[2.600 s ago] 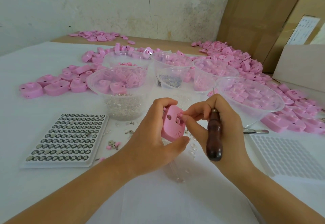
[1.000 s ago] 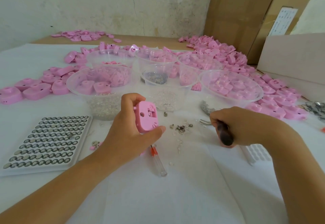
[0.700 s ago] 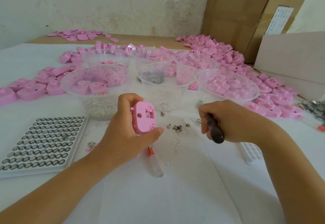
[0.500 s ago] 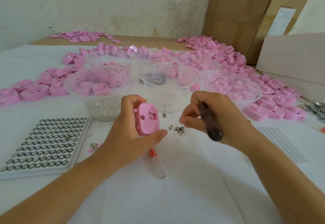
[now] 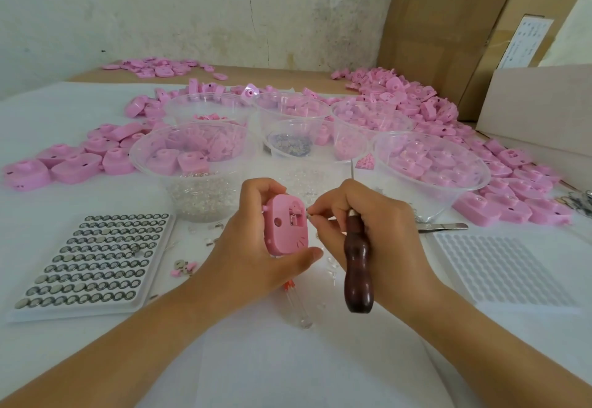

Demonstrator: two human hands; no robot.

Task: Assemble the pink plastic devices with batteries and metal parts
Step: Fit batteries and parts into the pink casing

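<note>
Change from half a second ago: the right hand (image 5: 374, 231) has moved in from above the loose metal parts on the table (image 5: 256, 359). Its thumb and forefinger tips now sit at the upper right edge of the pink device (image 5: 286, 225). They pinch something small and metallic, too small to identify. The remaining fingers stay curled round the dark wooden-handled tool (image 5: 357, 266), whose handle points down toward the table. The left hand (image 5: 253, 257) holds the device as before, with fingers over the top edge and the thumb under the lower right corner.

Device condition: a rounded-square pink casing is held upright above the table centre, with its face toward the camera. It has a round hole left of centre and a rectangular opening with a metal glint on the right. There are whisker lines at the lower right and a small peg on the upper left edge.

Surroundings: the battery tray (image 5: 93, 257) lies to the left and the empty white tray (image 5: 499, 270) to the right.
</note>
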